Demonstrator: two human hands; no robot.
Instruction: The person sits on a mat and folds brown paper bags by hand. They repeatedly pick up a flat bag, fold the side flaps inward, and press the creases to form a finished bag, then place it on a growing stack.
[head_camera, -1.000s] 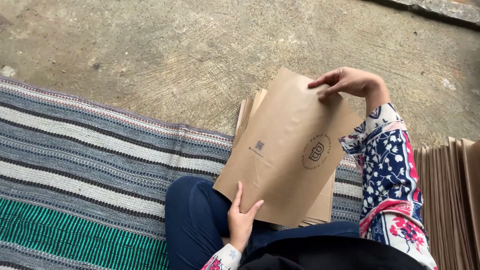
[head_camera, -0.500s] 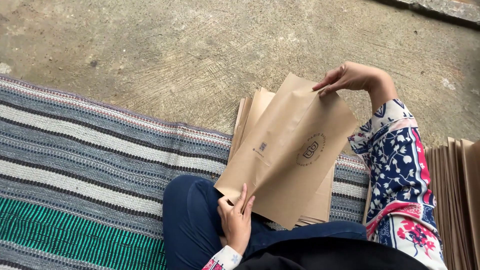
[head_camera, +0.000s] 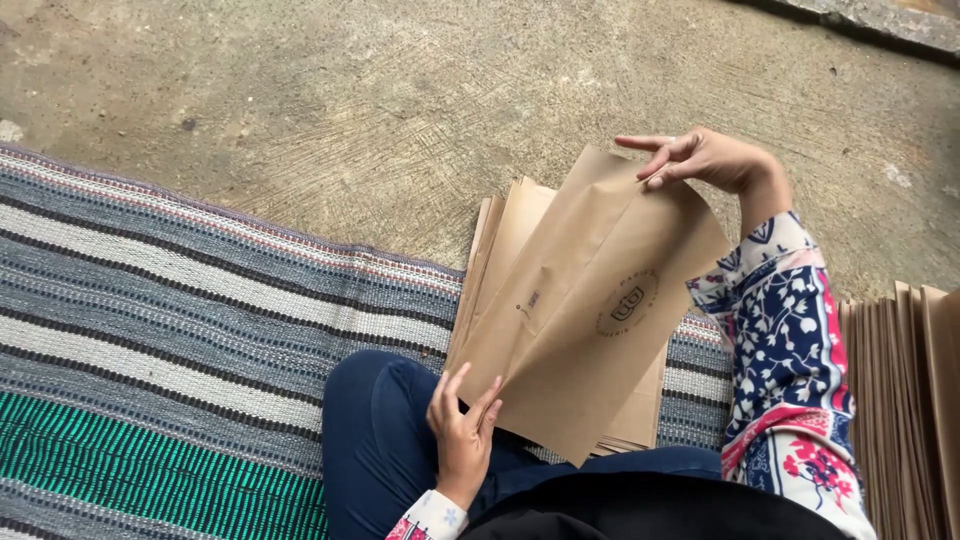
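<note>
A flat brown paper bag (head_camera: 590, 310) with a round dark print is held tilted above a pile of the same bags (head_camera: 505, 250). My right hand (head_camera: 700, 158) pinches its far upper edge, fingers partly stretched out. My left hand (head_camera: 462, 432) grips its near lower edge, just over my knee in dark blue trousers (head_camera: 375, 440). The bag bends slightly between the two hands. The pile lies half on the mat and half on the concrete.
A striped woven mat (head_camera: 170, 330) in grey, white and green covers the ground at the left. Rough concrete floor (head_camera: 350, 100) lies beyond it. A second stack of brown paper bags (head_camera: 910, 400) stands on edge at the right.
The top bag has been lifted and tilted further up at its far end. My right hand moved up and right along its edge; my left hand shifted its grip at the lower edge.
</note>
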